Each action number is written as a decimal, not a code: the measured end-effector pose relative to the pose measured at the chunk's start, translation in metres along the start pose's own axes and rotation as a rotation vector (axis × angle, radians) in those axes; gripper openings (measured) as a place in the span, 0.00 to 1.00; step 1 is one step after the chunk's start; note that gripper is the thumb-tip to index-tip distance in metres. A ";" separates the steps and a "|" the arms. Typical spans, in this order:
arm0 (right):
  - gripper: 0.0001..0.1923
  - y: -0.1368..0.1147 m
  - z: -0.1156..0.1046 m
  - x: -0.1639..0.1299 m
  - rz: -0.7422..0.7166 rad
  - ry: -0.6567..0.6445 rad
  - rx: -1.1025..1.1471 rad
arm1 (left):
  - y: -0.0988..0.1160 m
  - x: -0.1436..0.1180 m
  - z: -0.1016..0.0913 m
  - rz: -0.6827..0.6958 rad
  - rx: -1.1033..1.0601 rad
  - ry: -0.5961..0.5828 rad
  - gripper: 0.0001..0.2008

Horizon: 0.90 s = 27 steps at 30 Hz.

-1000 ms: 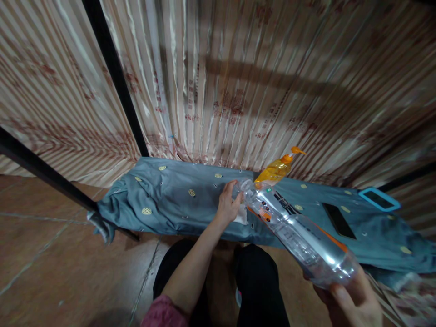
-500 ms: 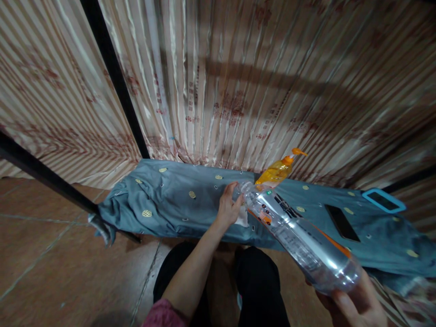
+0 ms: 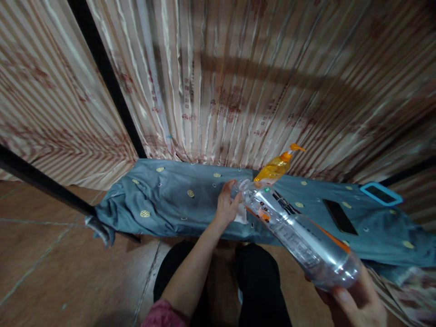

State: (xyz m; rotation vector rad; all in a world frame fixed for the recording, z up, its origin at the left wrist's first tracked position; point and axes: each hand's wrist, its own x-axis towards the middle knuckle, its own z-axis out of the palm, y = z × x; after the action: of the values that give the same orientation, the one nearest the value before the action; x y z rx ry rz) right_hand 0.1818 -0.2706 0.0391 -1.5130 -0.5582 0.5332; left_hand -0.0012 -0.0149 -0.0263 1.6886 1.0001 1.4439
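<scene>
Bottle tipped over the cloth

Bottle lies tilted in our right hand, which grips its base. Our left hand pinches the mouth above a white cloth. Next, we think, tip gently.

Head-worn camera looks forward and down, close over a cloth-covered bench.

Left of the left hand, the cloth-covered tabletop lies open as far as its bunched corner. On the right, the tilted clear bottle crosses the near edge, the orange pump bottle stands behind it, and 2 phones lie flat farther on. The curtain closes off the back.
</scene>
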 end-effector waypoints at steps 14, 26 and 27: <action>0.39 -0.004 0.002 -0.001 -0.046 -0.055 0.044 | 0.001 0.001 -0.001 0.021 0.008 -0.011 0.23; 0.41 0.002 -0.004 0.005 -0.017 -0.059 0.043 | -0.001 0.001 -0.001 0.009 0.002 -0.011 0.24; 0.41 0.002 -0.005 0.006 -0.011 -0.066 0.055 | -0.002 0.001 -0.001 0.011 -0.001 -0.010 0.24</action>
State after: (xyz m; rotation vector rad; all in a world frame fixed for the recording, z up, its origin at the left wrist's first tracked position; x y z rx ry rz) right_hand 0.1895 -0.2706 0.0368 -1.4435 -0.5978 0.5869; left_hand -0.0024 -0.0130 -0.0271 1.7010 0.9862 1.4417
